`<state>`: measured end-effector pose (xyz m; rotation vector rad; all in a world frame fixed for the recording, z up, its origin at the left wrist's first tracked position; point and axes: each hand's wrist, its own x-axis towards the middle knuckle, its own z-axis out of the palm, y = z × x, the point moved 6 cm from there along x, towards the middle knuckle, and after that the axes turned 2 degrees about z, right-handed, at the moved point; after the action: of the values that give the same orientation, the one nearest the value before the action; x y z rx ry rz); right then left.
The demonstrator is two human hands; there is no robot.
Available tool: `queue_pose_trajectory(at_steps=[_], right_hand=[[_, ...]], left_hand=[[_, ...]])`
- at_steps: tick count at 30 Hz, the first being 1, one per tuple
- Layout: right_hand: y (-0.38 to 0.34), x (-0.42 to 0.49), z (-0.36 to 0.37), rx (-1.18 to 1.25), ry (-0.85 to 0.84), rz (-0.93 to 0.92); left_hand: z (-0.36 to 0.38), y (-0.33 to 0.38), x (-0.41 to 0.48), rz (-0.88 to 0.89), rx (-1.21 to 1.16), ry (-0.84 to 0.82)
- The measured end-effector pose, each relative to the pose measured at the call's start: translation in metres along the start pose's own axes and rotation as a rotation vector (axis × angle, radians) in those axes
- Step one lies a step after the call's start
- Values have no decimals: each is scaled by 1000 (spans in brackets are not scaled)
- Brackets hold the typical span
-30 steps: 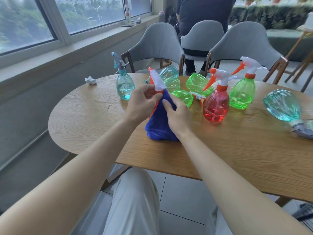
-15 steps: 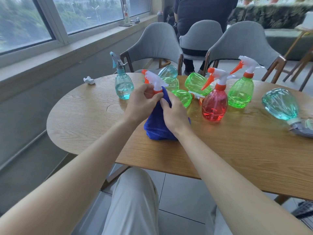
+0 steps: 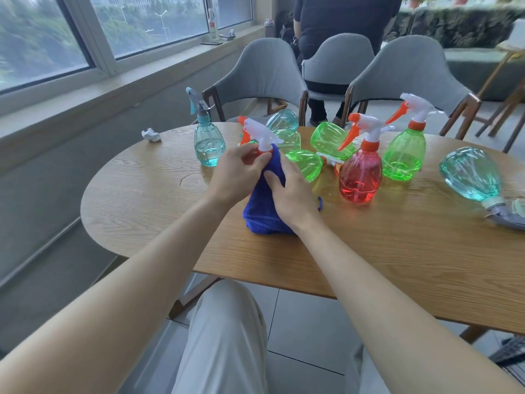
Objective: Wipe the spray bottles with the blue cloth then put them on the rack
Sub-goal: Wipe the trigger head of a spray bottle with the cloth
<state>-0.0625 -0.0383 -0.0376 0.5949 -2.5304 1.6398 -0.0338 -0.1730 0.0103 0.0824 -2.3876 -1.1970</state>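
Note:
On the wooden table (image 3: 397, 265) a spray bottle stands wrapped in the blue cloth (image 3: 262, 207); only its white and orange trigger head (image 3: 260, 132) shows above the cloth. My left hand (image 3: 237, 172) grips the bottle's neck just under the head. My right hand (image 3: 289, 191) holds the cloth against the bottle's body. Behind stand a red bottle (image 3: 360, 174), a green bottle (image 3: 403, 155) and a pale blue bottle (image 3: 208, 143). Several green and teal bottles lie on their sides, among them a large teal one (image 3: 471, 174). No rack is in view.
Grey chairs (image 3: 267, 72) stand along the table's far side, and a person in dark clothes (image 3: 338, 18) sits behind them. A crumpled white tissue (image 3: 151, 135) lies near the table's left edge. A window sill runs along the left wall.
The trigger head has turned, its orange nozzle now pointing left and away. My right hand has slid a little over the cloth; my left hand keeps its hold at the neck.

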Motion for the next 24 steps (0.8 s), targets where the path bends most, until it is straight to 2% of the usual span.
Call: queue_pose_trajectory(at_steps=[3,7,10,13,16,18,24], right_hand=[[20,-3,2,-44,-70,81],[30,-4,-7,-41,-57,146],[29,-2,-13,-51,-34,162],[31,0,-14,-35,-21,184],[29,0,-11,-25,-11,177],[25,-1,-8,-19,-1,168],[8,-1,-15,25,76,87]], left_hand=[[-3,-2,2,-36,2,26],[-9,-1,1,-48,67,98],[-21,1,-5,-49,111,238],[-32,-6,-5,-139,117,374],[-22,-14,4,-228,-52,198],[-13,-13,9,-216,-153,81],[-7,-11,10,-149,-113,114]])
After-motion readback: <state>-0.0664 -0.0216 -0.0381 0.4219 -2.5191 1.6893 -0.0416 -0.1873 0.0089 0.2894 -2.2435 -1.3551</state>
